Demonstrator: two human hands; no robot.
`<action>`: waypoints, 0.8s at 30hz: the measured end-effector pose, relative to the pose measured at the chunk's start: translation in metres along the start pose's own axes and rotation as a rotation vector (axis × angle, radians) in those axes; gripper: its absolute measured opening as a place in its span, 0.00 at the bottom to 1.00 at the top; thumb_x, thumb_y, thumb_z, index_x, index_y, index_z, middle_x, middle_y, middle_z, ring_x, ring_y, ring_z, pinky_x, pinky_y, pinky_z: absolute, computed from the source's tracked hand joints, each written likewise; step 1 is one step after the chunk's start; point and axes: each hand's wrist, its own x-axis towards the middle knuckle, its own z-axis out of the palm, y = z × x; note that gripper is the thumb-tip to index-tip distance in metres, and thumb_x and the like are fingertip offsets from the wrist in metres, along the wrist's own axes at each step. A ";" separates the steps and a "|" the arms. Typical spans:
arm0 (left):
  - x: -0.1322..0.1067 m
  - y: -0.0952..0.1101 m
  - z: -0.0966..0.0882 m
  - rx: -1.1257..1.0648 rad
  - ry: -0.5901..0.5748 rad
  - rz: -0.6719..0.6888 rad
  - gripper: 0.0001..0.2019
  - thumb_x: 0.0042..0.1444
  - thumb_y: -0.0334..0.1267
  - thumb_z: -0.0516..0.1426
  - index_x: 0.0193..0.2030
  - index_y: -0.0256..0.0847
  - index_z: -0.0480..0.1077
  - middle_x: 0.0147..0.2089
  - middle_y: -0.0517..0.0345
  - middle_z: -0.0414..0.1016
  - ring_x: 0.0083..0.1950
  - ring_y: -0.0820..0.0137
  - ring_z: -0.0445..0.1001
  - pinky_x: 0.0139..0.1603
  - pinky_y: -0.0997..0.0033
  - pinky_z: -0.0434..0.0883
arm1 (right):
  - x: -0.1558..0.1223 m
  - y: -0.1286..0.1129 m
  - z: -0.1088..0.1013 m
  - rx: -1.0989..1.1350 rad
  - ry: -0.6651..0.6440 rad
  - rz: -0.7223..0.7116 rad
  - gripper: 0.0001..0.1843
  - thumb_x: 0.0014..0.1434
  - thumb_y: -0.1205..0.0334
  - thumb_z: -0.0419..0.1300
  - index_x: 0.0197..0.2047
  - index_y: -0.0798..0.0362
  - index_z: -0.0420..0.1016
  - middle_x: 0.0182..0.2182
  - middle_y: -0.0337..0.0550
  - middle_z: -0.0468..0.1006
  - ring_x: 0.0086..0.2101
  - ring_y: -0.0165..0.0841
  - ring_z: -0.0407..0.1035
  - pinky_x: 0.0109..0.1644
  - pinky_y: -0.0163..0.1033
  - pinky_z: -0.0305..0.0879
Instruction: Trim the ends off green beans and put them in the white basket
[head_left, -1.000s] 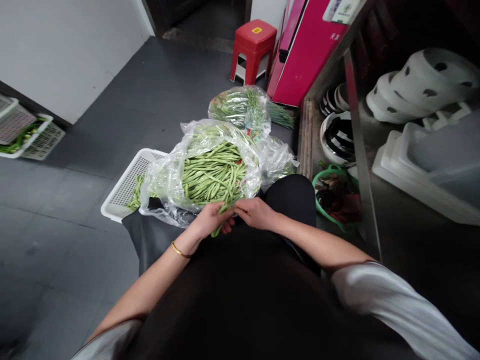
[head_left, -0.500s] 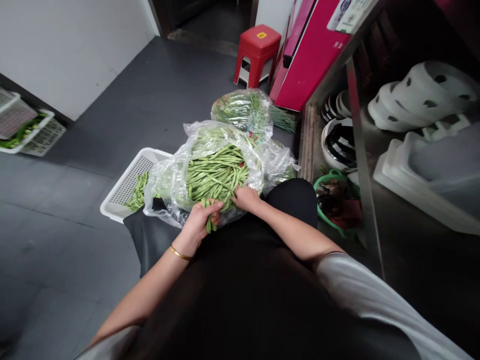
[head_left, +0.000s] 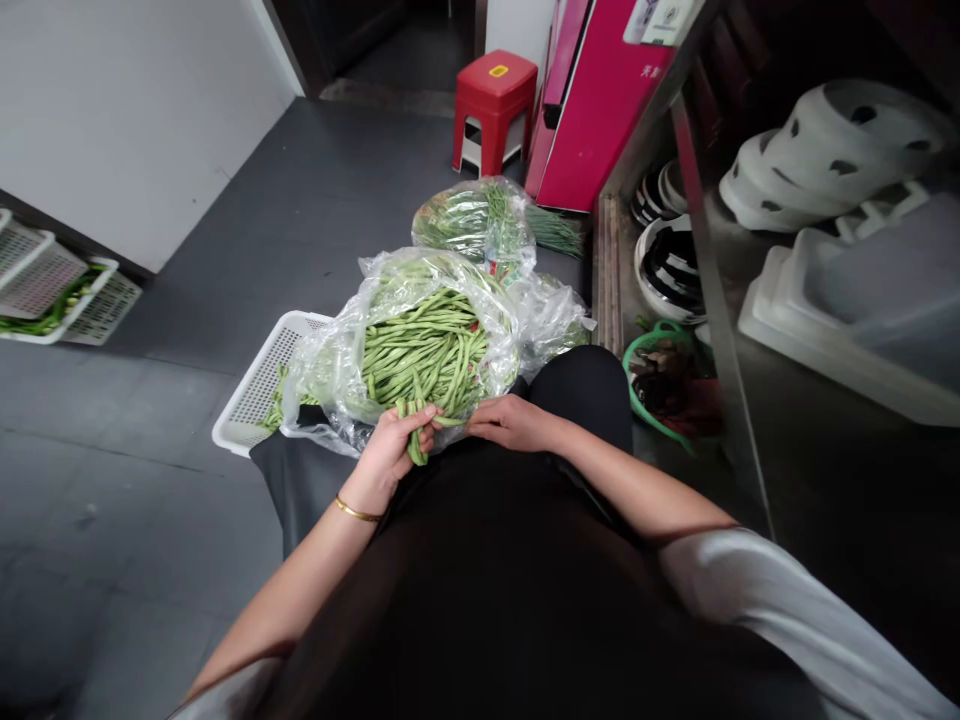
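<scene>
A clear plastic bag (head_left: 495, 330) full of long green beans (head_left: 420, 345) lies open in front of my lap. At its near edge my left hand (head_left: 394, 440) is closed around a small bunch of green beans (head_left: 416, 445), their ends poking out past the thumb and fingers. One bean sticks out sideways from that bunch toward my right hand (head_left: 514, 422). The right fingers are pressed together, palm down, at the bag's lower right edge; whatever sits between their tips is hidden. Left of the bag, a white perforated basket (head_left: 259, 385) holds more beans, partly covered by the plastic.
Behind the bag lie another bag of thin green stalks (head_left: 465, 220) and a red stool (head_left: 495, 95). A metal shelf (head_left: 720, 330) with white containers (head_left: 832, 150) and a green basket (head_left: 637, 385) below stands at right. Stacked white baskets (head_left: 97, 305) are at far left.
My right hand has drawn back from the beans toward my lap and turned flatter. My left hand keeps its bunch in nearly the same place. The camera view has shifted slightly.
</scene>
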 end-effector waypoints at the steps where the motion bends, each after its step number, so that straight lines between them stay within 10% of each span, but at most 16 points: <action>1: -0.002 0.001 0.000 0.006 -0.006 0.009 0.11 0.40 0.35 0.66 0.27 0.30 0.72 0.21 0.57 0.70 0.16 0.81 0.60 0.16 0.80 0.59 | -0.001 0.001 -0.001 0.054 -0.007 -0.016 0.13 0.62 0.61 0.52 0.35 0.58 0.75 0.30 0.43 0.74 0.31 0.27 0.67 0.37 0.32 0.60; 9: -0.006 0.000 0.003 0.055 -0.072 0.043 0.11 0.41 0.35 0.66 0.27 0.31 0.71 0.15 0.63 0.62 0.15 0.80 0.58 0.15 0.80 0.56 | 0.004 -0.013 0.006 0.189 0.008 0.046 0.16 0.59 0.56 0.53 0.25 0.56 0.69 0.20 0.35 0.66 0.23 0.24 0.59 0.29 0.29 0.54; 17: -0.012 -0.005 0.010 0.097 0.004 0.307 0.09 0.48 0.38 0.62 0.33 0.34 0.72 0.22 0.59 0.71 0.17 0.79 0.61 0.17 0.80 0.57 | 0.010 0.009 0.022 0.271 0.468 0.481 0.18 0.61 0.55 0.48 0.25 0.55 0.67 0.15 0.34 0.65 0.19 0.26 0.61 0.28 0.31 0.58; 24: -0.015 -0.006 -0.001 0.277 -0.322 0.126 0.12 0.45 0.37 0.61 0.37 0.32 0.74 0.21 0.57 0.72 0.14 0.79 0.60 0.14 0.80 0.54 | 0.016 -0.010 0.006 0.588 0.061 0.256 0.20 0.57 0.48 0.55 0.41 0.56 0.71 0.26 0.37 0.72 0.26 0.26 0.65 0.30 0.31 0.61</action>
